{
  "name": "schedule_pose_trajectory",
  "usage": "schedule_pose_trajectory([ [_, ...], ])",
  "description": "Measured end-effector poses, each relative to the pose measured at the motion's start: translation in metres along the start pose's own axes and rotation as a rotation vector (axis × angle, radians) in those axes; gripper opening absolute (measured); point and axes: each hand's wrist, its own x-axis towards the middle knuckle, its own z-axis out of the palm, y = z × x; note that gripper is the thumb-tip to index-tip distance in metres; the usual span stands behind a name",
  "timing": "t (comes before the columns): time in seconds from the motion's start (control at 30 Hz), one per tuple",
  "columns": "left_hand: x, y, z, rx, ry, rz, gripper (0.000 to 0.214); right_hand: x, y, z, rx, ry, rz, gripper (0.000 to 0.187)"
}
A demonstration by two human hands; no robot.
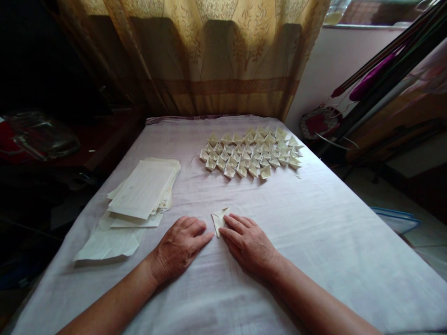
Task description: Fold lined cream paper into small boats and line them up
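A small piece of folded paper (219,221) lies on the cloth between my hands. My right hand (249,242) rests over its right side, fingers pressed on it and holding it down; that side is hidden beneath them. Just to the left of the paper, my left hand (181,244) lies on the cloth with its fingers curled in and its thumb pointing toward the paper. Nothing shows in the left hand. Farther back stand several folded paper boats (249,152), packed in rows. A stack of paper sheets (143,188) is to the left, its lower sheets spread unevenly.
A pale cloth (328,232) covers the table, slightly wrinkled. A patterned curtain (216,60) hangs behind the far edge. On the dark surface at left sits a clear jar (45,135). Right of the table are a patterned bag (319,123) and a blue-edged clear item (396,219), lower down.
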Motion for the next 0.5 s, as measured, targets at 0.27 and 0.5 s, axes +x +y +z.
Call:
schedule_pose_trajectory([
  [0.27, -0.0029, 0.0044, 0.0005, -0.009, 0.035, 0.002, 0.025, -0.0005, 0.0000, 0.0012, -0.005, 0.012, -0.002, 0.027],
  [0.5, -0.0010, 0.0063, 0.0010, 0.017, -0.030, -0.020, 0.028, 0.0005, -0.0009, -0.0003, -0.008, 0.024, -0.002, 0.026],
])
